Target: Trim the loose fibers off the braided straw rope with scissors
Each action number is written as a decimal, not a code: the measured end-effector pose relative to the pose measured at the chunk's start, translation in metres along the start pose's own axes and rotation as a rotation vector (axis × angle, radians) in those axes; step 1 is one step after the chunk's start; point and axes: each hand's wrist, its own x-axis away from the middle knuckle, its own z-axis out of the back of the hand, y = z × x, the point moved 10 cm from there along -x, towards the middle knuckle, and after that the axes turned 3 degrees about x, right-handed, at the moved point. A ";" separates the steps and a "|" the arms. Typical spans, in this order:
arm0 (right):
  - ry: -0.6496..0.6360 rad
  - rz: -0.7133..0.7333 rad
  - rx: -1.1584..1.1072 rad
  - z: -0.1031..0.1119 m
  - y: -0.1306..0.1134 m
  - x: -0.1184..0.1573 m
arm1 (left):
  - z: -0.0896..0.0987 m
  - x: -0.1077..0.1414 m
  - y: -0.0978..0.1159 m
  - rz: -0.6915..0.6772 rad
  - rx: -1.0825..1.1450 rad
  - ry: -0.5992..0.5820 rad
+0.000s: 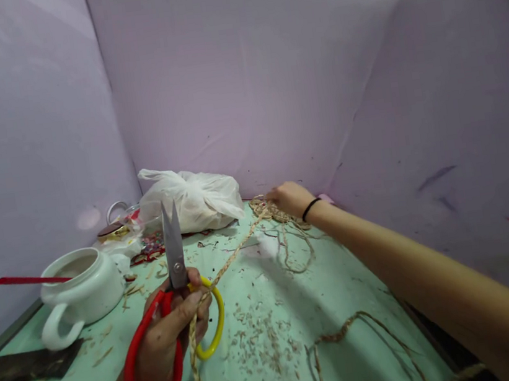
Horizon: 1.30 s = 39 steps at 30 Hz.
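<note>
My left hand [174, 329] is closed around a pair of scissors [175, 251] with one red and one yellow handle loop. Their blades point up, slightly parted. The same hand pinches a braided straw cord [235, 253] between thumb and fingers. From there the cord hangs toward the bottom edge and also stretches away to the back. At the back of the table my right hand [291, 199], with a black band on the wrist, has its fingers closed on the cord beside a coiled pile of braid [261, 205]. Its fingertips are partly hidden.
A white pot [86, 300] with a red stick [32, 280] stands at left, near a dark tool [29, 367]. Behind it sit a tied white plastic bag [199, 198] and small containers. Another braid length [339, 333] and straw scraps lie on the green tabletop. Purple walls enclose it.
</note>
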 end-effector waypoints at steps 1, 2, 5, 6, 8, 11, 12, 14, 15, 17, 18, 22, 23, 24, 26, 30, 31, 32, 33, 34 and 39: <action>0.072 -0.048 0.017 0.014 0.014 -0.003 | 0.000 0.000 -0.003 0.009 -0.003 -0.002; 0.147 -0.087 0.028 0.029 0.026 -0.006 | 0.000 -0.001 -0.009 0.026 -0.002 -0.002; 0.350 -0.159 0.046 0.083 0.045 -0.018 | 0.002 -0.002 -0.030 0.088 0.000 0.020; 0.412 -0.172 0.047 0.101 0.047 -0.022 | 0.003 -0.002 -0.036 0.098 -0.012 0.032; 0.572 -0.198 0.037 0.138 0.051 -0.026 | 0.004 -0.001 -0.046 0.113 -0.041 0.053; 0.854 -0.236 0.053 0.173 0.056 -0.014 | 0.000 0.003 -0.058 0.137 -0.049 0.076; 0.857 -0.266 0.072 0.170 0.059 -0.011 | -0.001 0.004 -0.061 0.146 -0.046 0.085; 0.639 -0.351 0.095 0.138 0.070 -0.014 | 0.000 0.007 -0.067 0.154 -0.057 0.118; 0.448 -0.388 0.088 0.110 0.074 -0.015 | 0.001 0.008 -0.069 0.160 -0.068 0.138; -0.015 -0.407 0.042 0.041 0.073 -0.003 | 0.006 0.009 -0.074 0.177 -0.081 0.172; -0.109 -0.392 0.017 0.020 0.067 0.010 | 0.008 0.008 -0.077 0.185 -0.075 0.191; -0.239 -0.368 -0.094 -0.017 0.026 0.071 | 0.017 0.005 -0.082 0.211 -0.028 0.256; -0.253 -0.363 -0.138 -0.021 0.012 0.085 | 0.017 0.005 -0.082 0.213 -0.021 0.268; -0.269 -0.357 -0.190 -0.026 -0.004 0.099 | 0.017 0.005 -0.082 0.216 -0.015 0.276; -0.315 -0.334 -0.355 -0.040 -0.043 0.120 | 0.015 0.006 -0.082 0.218 -0.010 0.281; -0.336 -0.565 -1.460 -0.085 -0.117 0.151 | 0.007 0.008 -0.079 0.174 -0.055 0.249; -0.279 -0.620 -1.633 -0.091 -0.128 0.154 | 0.006 0.009 -0.077 0.156 -0.075 0.236; -0.219 -0.667 -1.770 -0.095 -0.135 0.155 | 0.004 0.010 -0.076 0.140 -0.094 0.224; -0.164 -0.703 -1.874 -0.098 -0.140 0.157 | 0.003 0.011 -0.075 0.128 -0.110 0.215; -0.121 -0.733 -1.953 -0.100 -0.142 0.158 | 0.002 0.011 -0.074 0.121 -0.123 0.208; 0.012 -0.805 -2.119 -0.099 -0.139 0.161 | -0.001 0.013 -0.071 0.098 -0.127 0.193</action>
